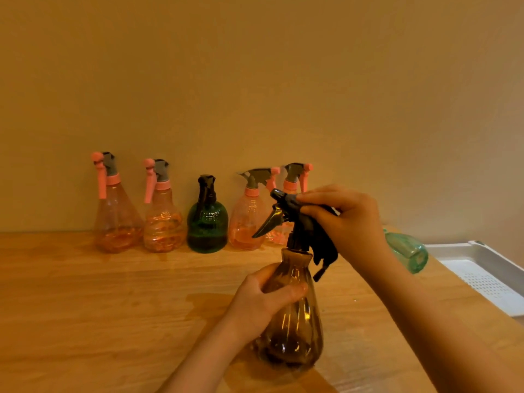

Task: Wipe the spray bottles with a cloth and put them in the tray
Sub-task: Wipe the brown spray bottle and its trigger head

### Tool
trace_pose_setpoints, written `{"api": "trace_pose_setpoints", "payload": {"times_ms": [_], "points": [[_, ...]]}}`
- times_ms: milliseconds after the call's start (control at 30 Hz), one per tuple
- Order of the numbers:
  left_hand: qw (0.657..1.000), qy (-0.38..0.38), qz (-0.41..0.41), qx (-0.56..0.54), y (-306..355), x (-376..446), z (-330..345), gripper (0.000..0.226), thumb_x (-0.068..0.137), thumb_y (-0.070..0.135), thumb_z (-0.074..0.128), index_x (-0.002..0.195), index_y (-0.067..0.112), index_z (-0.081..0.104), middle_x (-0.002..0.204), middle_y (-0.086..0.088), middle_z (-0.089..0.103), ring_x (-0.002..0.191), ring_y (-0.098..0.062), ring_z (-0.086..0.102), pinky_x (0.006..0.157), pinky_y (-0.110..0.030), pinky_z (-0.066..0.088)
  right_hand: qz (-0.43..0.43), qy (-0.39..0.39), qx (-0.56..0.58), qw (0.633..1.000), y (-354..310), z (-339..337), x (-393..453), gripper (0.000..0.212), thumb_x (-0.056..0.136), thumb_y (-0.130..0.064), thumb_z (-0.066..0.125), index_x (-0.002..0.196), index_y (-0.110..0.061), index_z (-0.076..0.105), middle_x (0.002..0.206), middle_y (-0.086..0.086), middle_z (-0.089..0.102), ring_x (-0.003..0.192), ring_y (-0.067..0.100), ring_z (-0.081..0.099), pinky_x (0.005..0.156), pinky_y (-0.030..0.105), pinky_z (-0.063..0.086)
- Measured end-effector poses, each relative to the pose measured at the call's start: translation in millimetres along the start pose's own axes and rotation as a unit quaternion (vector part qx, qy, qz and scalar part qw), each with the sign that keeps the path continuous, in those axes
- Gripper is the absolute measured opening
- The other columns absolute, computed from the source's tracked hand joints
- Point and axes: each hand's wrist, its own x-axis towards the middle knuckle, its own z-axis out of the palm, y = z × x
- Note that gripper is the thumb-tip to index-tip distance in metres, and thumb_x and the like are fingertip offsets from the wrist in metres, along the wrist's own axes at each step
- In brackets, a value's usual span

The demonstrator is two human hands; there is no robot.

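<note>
**Here, a brown bottle gets its nozzle wiped**

Here we see a person at a wooden table, working on a brown spray bottle that stands upright near the front edge. The left hand grips the bottle's upper body, its thumb curled across the front. The right hand pinches a dark cloth against the black spray head, fingers bent over the top; the cloth hangs down behind the neck, its loose end beside the bottle's shoulder.

Along the wall behind, we count a row of five bottles standing upright: two pink spray bottles on the left, a green spray bottle in the middle, and two more pink ones to its right, the last partly hidden by the black spray head and the right hand.

At the right edge of the table sits a white tray with a perforated floor. A pale green bottle shows beyond the right forearm, tilted, just beside the tray's near corner; we cannot tell whether it rests inside the tray or on the table.
</note>
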Motion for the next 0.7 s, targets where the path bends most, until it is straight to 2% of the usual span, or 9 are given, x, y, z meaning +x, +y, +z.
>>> {"api": "trace_pose_setpoints", "payload": {"times_ms": [100, 200, 300, 400, 467, 533, 633, 700], "points": [[1.0, 0.007, -0.001, 0.015, -2.1, -1.2, -2.1, 0.042, 0.065, 0.05, 0.076, 0.101, 0.032, 0.064, 0.095, 0.004, 0.072, 0.087, -0.013, 0.071, 0.076, -0.027, 0.054, -0.042, -0.001, -0.031, 0.999, 10.2, 3.0, -5.6, 0.035, 0.073, 0.008, 0.07, 0.097, -0.018, 0.067, 0.087, -0.004, 0.066, 0.084, 0.015, 0.065, 0.081, 0.023, 0.051], [1.0, 0.003, -0.005, -0.001, -1.6, -0.6, -2.2, 0.043, 0.067, 0.05, 0.077, 0.102, 0.028, 0.064, 0.094, 0.001, 0.074, 0.087, -0.015, 0.072, 0.08, -0.033, 0.054, -0.059, 0.01, -0.072, 0.996, 19.6, -5.6, -13.1, 0.033, 0.072, 0.01, 0.071, 0.093, -0.016, 0.069, 0.087, -0.002, 0.065, 0.081, 0.016, 0.065, 0.079, 0.022, 0.051], [1.0, 0.005, -0.013, -0.014, 0.2, 0.0, -0.4, 0.044, 0.061, 0.044, 0.072, 0.101, 0.029, 0.065, 0.09, 0.002, 0.074, 0.086, -0.016, 0.072, 0.08, -0.032, 0.054, -0.132, 0.015, -0.104, 0.986, 12.2, -6.0, -9.8, 0.019, 0.074, 0.003, 0.068, 0.089, -0.007, 0.073, 0.087, 0.0, 0.065, 0.082, 0.018, 0.064, 0.075, 0.024, 0.051], [1.0, 0.024, -0.019, -0.008, -0.1, 1.3, 2.2, 0.032, 0.071, 0.037, 0.073, 0.102, 0.033, 0.066, 0.097, 0.004, 0.073, 0.091, -0.014, 0.069, 0.079, -0.029, 0.052, -0.229, -0.074, -0.149, 0.959, -1.3, 7.0, -2.4, 0.016, 0.074, -0.002, 0.065, 0.088, -0.003, 0.073, 0.09, 0.008, 0.069, 0.087, 0.02, 0.062, 0.075, 0.026, 0.052], [0.999, 0.035, -0.019, -0.012, -0.7, 1.1, 2.8, 0.027, 0.073, 0.038, 0.076, 0.099, 0.036, 0.067, 0.097, 0.005, 0.073, 0.093, -0.014, 0.069, 0.084, -0.032, 0.053, -0.259, -0.125, -0.188, 0.939, -0.2, 12.7, -0.1, 0.018, 0.074, -0.004, 0.063, 0.089, -0.002, 0.073, 0.09, 0.01, 0.07, 0.085, 0.025, 0.063, 0.073, 0.03, 0.053], [0.999, 0.038, -0.02, -0.022, -1.7, 0.3, 1.0, 0.031, 0.067, 0.044, 0.079, 0.095, 0.035, 0.07, 0.094, 0.005, 0.073, 0.092, -0.017, 0.07, 0.084, -0.035, 0.054, -0.243, -0.111, -0.189, 0.945, 7.6, 9.7, 3.3, 0.017, 0.075, -0.003, 0.063, 0.089, -0.002, 0.073, 0.089, 0.01, 0.07, 0.084, 0.024, 0.063, 0.071, 0.031, 0.054], [0.999, 0.029, -0.019, -0.008, -2.7, -0.4, -1.2, 0.019, 0.078, 0.035, 0.072, 0.096, 0.032, 0.067, 0.091, 0.004, 0.073, 0.086, -0.017, 0.071, 0.072, -0.026, 0.054, -0.188, -0.034, -0.164, 0.968, 17.6, 0.6, 7.9, 0.016, 0.074, 0.0, 0.063, 0.087, -0.001, 0.073, 0.086, 0.008, 0.069, 0.079, 0.026, 0.063, 0.066, 0.034, 0.055], [0.999, 0.029, -0.021, -0.001, -2.4, 0.0, -1.0, 0.014, 0.08, 0.035, 0.072, 0.094, 0.033, 0.067, 0.092, 0.003, 0.073, 0.086, -0.015, 0.071, 0.072, -0.026, 0.053, -0.152, -0.001, -0.134, 0.979, 15.5, -2.7, 9.3, 0.016, 0.074, 0.001, 0.064, 0.087, -0.002, 0.073, 0.085, 0.004, 0.068, 0.079, 0.024, 0.063, 0.068, 0.032, 0.053]]}}
